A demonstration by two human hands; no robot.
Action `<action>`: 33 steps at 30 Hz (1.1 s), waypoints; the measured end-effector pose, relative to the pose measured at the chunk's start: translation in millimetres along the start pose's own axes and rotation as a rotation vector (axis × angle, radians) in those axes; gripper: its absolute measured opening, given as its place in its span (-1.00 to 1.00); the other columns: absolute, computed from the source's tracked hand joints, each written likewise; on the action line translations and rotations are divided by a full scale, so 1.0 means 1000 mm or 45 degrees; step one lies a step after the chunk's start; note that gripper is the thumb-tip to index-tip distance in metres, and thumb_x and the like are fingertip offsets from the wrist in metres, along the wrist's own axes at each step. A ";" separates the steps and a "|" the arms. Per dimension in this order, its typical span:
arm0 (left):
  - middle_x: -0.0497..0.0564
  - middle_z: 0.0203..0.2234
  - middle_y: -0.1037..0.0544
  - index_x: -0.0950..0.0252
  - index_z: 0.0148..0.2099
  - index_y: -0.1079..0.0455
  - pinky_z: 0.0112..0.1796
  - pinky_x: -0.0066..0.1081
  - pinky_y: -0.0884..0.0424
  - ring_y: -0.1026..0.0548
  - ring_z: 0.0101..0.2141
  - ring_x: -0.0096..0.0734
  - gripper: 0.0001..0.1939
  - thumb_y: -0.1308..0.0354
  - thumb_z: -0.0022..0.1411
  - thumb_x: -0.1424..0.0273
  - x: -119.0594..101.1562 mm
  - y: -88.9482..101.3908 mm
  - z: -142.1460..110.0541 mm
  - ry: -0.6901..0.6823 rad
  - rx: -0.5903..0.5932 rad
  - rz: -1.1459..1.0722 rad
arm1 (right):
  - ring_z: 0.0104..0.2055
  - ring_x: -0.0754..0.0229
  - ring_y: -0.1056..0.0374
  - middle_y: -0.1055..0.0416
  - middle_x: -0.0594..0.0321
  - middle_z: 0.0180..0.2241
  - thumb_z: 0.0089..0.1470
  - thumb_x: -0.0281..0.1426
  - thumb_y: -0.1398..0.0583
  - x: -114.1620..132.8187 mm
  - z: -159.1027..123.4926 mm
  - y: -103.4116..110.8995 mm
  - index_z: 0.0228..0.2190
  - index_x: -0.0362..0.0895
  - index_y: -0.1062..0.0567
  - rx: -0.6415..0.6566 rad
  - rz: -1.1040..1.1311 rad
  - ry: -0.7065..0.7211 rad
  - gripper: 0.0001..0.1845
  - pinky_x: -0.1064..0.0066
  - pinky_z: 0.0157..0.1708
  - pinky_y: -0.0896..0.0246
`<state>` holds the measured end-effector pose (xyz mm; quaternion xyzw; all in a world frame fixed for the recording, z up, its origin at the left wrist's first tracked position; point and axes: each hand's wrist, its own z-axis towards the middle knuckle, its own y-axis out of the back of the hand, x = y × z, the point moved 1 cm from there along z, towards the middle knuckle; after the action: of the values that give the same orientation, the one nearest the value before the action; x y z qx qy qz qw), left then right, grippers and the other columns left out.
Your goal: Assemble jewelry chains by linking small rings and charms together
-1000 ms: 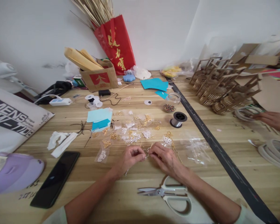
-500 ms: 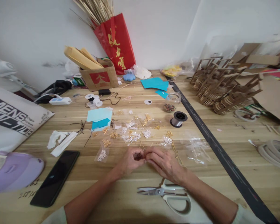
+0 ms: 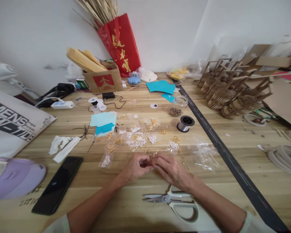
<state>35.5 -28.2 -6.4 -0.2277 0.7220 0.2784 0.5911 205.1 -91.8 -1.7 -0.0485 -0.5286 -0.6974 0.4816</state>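
My left hand and my right hand meet fingertip to fingertip over the wooden table. Both are closed in a pinch, and whatever sits between the fingertips is too small and hidden to name. Just beyond them lie small white beads, gold beads and thin gold pins. A gold chain runs along the table beside my right hand, near a little bag of white rings. Scissors with pale handles rest under my right forearm, blades pointing left.
A black phone lies left of my left forearm. A spool of wire, a glass jar of beads and clear plastic bags are on the right. Wooden baskets and a red bag stand at the back.
Both hands stay together in nearly the same place, with only slight finger movement. A small ring-like shape now shows beyond the right fingertips. The things on the table have not moved.
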 end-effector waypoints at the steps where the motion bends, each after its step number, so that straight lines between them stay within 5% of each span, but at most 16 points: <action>1: -0.10 -0.59 -0.31 0.38 -0.46 -0.33 -0.47 -0.50 -0.19 -0.26 -0.53 -0.54 -0.84 -0.18 0.06 0.38 0.001 0.000 0.000 0.006 0.007 0.000 | -0.23 0.22 -0.37 -0.38 0.15 -0.26 0.31 -0.48 0.02 0.000 0.001 0.000 -0.23 -0.15 -0.36 -0.005 0.038 -0.033 -0.83 0.39 -0.23 -0.37; 21: -0.09 -0.59 -0.30 0.37 -0.46 -0.36 -0.45 -0.48 -0.18 -0.25 -0.51 -0.49 -0.77 -0.18 0.12 0.30 -0.001 0.001 -0.002 -0.005 0.057 0.106 | -0.31 0.24 -0.37 -0.40 0.24 -0.36 0.23 -0.49 -0.10 0.002 0.006 0.004 -0.28 -0.12 -0.42 -0.055 0.285 -0.200 -0.90 0.46 -0.33 -0.32; 27: -0.09 -0.58 -0.36 0.37 -0.43 -0.42 -0.43 -0.48 -0.17 -0.26 -0.51 -0.50 -0.79 -0.18 0.15 0.31 0.001 0.007 0.000 -0.064 0.031 0.053 | -0.31 0.27 -0.38 -0.22 0.00 0.03 0.24 -0.49 -0.06 0.002 0.001 0.008 -0.01 -0.11 -0.33 -0.254 -0.001 -0.154 -0.72 0.40 -0.34 -0.39; 33: -0.13 -0.61 -0.31 0.36 -0.48 -0.38 -0.46 -0.48 -0.12 -0.22 -0.51 -0.50 -0.77 -0.17 0.14 0.31 -0.007 0.007 -0.002 -0.026 0.003 0.027 | -0.13 0.09 -0.42 -0.40 0.07 -0.13 0.27 -0.48 -0.03 -0.003 -0.005 0.004 -0.08 -0.07 -0.37 -0.068 -0.215 -0.088 -0.77 0.35 -0.29 -0.41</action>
<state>31.1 -23.9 1.7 -0.2166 0.7187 0.2862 0.5956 212.1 -93.4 -2.9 -0.0409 -0.5284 -0.7471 0.4011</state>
